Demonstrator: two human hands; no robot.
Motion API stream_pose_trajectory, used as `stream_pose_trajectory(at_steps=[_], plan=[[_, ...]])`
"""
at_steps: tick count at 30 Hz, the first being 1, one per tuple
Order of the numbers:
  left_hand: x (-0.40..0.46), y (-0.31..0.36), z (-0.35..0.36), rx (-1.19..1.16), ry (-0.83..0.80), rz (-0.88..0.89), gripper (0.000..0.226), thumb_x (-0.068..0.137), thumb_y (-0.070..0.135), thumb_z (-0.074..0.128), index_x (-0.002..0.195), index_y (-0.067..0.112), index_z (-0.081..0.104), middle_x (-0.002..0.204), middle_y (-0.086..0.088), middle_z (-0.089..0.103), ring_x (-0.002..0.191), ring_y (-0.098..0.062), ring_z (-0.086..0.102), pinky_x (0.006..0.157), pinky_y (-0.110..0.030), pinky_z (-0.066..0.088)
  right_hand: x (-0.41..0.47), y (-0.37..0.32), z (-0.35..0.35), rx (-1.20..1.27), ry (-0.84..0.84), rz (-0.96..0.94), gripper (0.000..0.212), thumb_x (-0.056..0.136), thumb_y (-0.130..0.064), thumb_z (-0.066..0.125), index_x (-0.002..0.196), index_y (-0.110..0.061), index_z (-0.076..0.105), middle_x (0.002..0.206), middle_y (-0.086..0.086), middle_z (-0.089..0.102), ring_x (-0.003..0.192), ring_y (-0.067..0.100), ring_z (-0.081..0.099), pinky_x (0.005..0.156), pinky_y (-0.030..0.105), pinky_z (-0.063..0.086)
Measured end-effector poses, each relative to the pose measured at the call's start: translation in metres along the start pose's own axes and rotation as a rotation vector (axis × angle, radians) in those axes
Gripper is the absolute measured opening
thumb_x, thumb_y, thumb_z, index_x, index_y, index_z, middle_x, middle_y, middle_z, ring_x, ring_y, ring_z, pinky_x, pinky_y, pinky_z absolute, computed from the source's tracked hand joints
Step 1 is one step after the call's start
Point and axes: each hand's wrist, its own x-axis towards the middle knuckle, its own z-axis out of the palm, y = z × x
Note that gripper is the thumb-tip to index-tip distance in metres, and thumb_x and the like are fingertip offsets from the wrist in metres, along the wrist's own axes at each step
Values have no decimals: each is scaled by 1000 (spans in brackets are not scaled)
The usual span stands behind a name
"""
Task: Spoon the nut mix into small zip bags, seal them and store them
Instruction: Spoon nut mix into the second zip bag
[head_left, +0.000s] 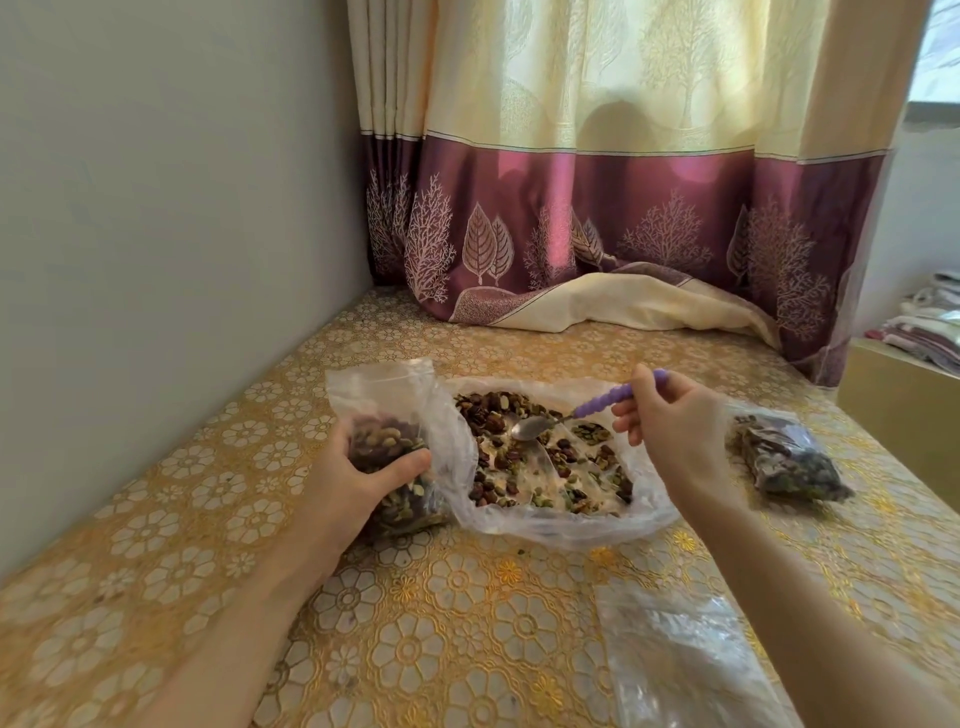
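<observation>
Nut mix (540, 457) lies spread in a large clear plastic bag (639, 519) opened flat on the gold floral tablecloth (441, 623). Left hand (353, 483) curls round a part-filled small zip bag (384, 415), mouth up, just left of the mix. Right hand (670, 431) pinches a purple-handled spoon (566, 418), bowl over the nuts. Filled bag (789, 457) lies right; empty bags (675, 649) near front.
</observation>
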Motion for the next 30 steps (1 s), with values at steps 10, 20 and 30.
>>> stream_pose_trajectory(at_steps=[10, 20, 30], plan=[[1, -3, -2, 144, 48, 133, 47, 63, 21, 82, 99, 34, 54, 96, 17, 60, 79, 20, 55, 62, 1, 41, 3, -4, 25, -107, -65, -137, 28, 97, -12, 48, 73, -5, 62, 48, -24, 61, 42, -1, 56, 42, 9, 42], [-4, 2, -2, 153, -39, 161, 32, 79, 21, 69, 102, 37, 53, 103, 16, 60, 84, 17, 55, 68, -1, 39, -6, 7, 34, 235, -198, 242, 52, 97, -12, 47, 50, -13, 69, 58, 3, 70, 47, 10, 59, 43, 15, 48], [-4, 3, -2, 126, -5, 109, 41, 63, 42, 72, 100, 41, 55, 96, 19, 64, 85, 11, 58, 76, -22, 47, -8, 12, 30, 295, -204, 429, 38, 92, -2, 45, 62, -3, 69, 66, 12, 72, 51, 12, 62, 49, 17, 52]])
